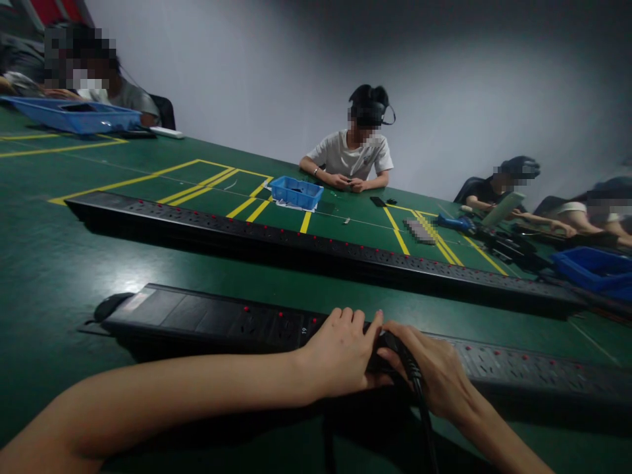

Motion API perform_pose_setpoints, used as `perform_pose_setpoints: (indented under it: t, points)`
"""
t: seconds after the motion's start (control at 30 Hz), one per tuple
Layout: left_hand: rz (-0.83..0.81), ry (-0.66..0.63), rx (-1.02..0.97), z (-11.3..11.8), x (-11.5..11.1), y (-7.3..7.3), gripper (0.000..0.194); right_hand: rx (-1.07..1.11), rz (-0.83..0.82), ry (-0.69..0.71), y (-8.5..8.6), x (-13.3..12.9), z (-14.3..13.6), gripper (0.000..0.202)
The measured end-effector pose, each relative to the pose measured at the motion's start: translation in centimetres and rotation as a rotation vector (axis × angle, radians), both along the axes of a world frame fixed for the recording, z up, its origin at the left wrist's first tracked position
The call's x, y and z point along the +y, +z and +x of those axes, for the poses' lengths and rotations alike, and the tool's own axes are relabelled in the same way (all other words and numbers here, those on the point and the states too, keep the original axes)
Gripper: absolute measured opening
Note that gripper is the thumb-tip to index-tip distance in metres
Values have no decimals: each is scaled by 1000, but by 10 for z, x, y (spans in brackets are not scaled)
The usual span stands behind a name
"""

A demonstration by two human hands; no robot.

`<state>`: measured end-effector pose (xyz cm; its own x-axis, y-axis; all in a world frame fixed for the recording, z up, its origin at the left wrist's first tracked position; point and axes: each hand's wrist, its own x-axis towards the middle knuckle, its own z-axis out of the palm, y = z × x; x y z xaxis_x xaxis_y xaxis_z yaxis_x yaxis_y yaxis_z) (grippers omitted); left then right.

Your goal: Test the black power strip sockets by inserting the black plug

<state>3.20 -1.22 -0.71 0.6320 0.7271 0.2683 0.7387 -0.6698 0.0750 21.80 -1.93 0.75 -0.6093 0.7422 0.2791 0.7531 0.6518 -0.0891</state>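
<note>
A long black power strip (212,322) with sockets and small red lights lies across the table in front of me. My left hand (340,349) is closed around its body near the middle, fingers over the far edge. Beside it, my right hand (429,362) grips a black power plug (391,341) at the strip's socket face; its cord (423,415) hangs down toward me. Whether the prongs sit in a socket is hidden by my fingers. A second black power strip (296,247) lies farther off, roughly parallel.
Yellow tape lines mark the green table (162,263). A small blue tray (296,192) stands beyond the far strip, with larger blue bins (93,118) at left and right (597,270). Several people sit around the table, one (353,158) directly opposite.
</note>
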Motion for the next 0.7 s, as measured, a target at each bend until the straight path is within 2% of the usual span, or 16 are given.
perform_pose_setpoints:
  t: [0.2, 0.47, 0.57, 0.7]
  points:
    - [14, -1, -26, -1, 1, -1, 79, -12, 110, -5, 5, -2, -6, 25]
    - [-33, -5, -48, -1, 2, 1, 78, -27, 204, 71, 6, 1, -5, 21]
    - [-30, 7, -48, 0, 2, 0, 79, 4, 162, 66, 9, 2, -6, 21]
    - [-20, 12, -37, 0, 2, 0, 81, 40, 5, 30, 14, 6, -9, 19]
